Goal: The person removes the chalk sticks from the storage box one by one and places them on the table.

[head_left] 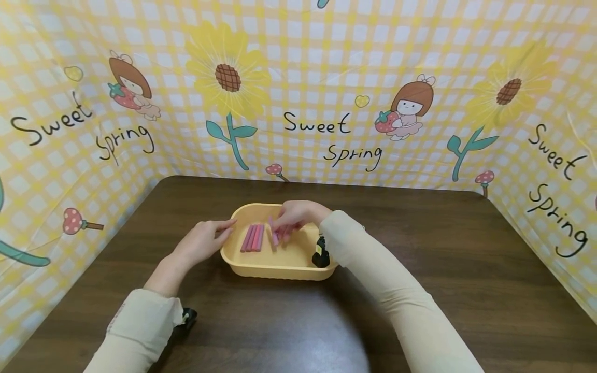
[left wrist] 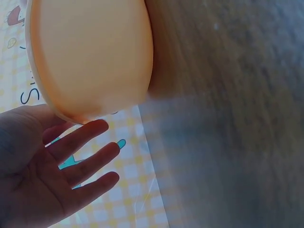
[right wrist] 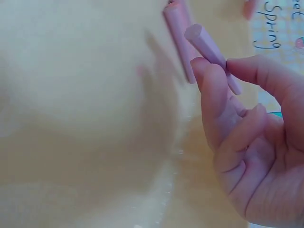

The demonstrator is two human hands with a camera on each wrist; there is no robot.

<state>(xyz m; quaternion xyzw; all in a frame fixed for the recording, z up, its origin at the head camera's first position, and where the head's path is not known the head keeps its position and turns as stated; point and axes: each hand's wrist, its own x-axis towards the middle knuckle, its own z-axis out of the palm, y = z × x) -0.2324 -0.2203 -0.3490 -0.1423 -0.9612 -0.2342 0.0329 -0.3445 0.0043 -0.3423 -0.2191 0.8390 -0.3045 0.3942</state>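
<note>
Stick (right wrist: 212, 51), pinched by our right hand (head_left: 295, 214) inside the tray (head_left: 285, 260), more sticks (head_left: 252, 238) beside, our left hand (head_left: 198, 242) touching tray rim, fingers (left wrist: 93, 163) loosely spread.

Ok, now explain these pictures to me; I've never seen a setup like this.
No machine here: the left grip and right grip are a person's bare hands. The large picture looks forward and down from the person's head; the other two are taken from the left and right wrists. A yellow tray stands on a brown table, with a row of pinkish sticks lying in it. The left grip touches the tray's rim; the right grip pinches a separate stick.
</note>
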